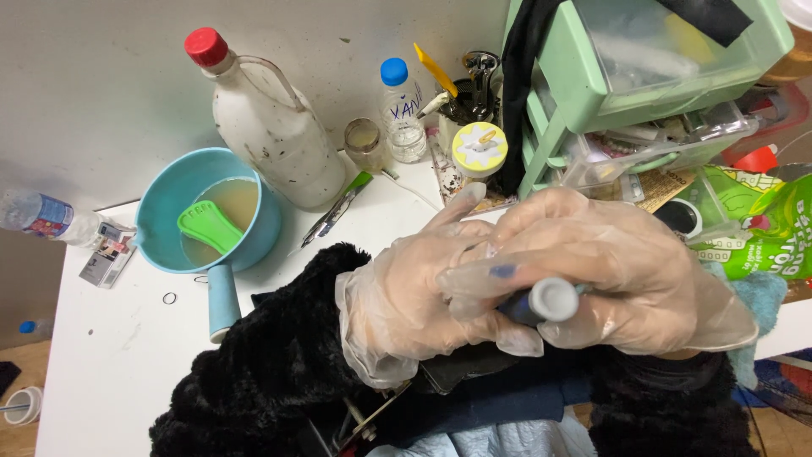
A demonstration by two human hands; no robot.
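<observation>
Both my hands wear thin clear plastic gloves and black fuzzy sleeves. My right hand (626,279) is closed around a dark blue marker-like tool (541,302) with a grey round end that points toward the camera. My left hand (406,296) presses against the right one from the left; its fingertips touch the tool's shaft, and one blue-painted nail shows through the glove. A dark flat object (461,366) lies just under the hands, mostly hidden.
On the white table (110,355): a blue basin (165,216) of yellowish liquid with a green scoop (209,227), a large white jug (275,135) with red cap, small bottles, a yellow-lidded jar (480,151), a green drawer unit (643,76), green packets (753,228).
</observation>
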